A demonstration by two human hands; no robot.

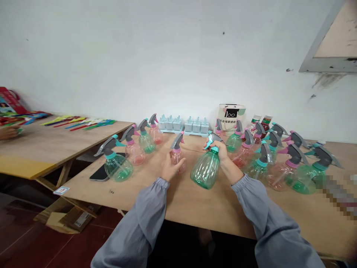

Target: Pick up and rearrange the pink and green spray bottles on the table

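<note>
My right hand [219, 147] grips a green spray bottle [205, 169] around its neck and trigger head. That bottle tilts, its base toward me and to the left, and looks lifted off the table. Around a pink spray bottle [178, 158] with a grey head, my left hand [170, 167] is closed, thumb to the right; this bottle is upright, and its lower part is partly covered by the hand. A green spray bottle [119, 167] and several others stand left of my hands. More pink and green ones, such as a pink spray bottle [281, 175], crowd the right side.
Pale blue ice-pop moulds [196, 126] and a printed paper bag [230, 115] stand by the wall. A dark phone [99, 174] lies at the left of the wooden table [200, 212]. Another table [55, 149] holds coloured strips; a co-worker's hand [9, 132] is at its far left.
</note>
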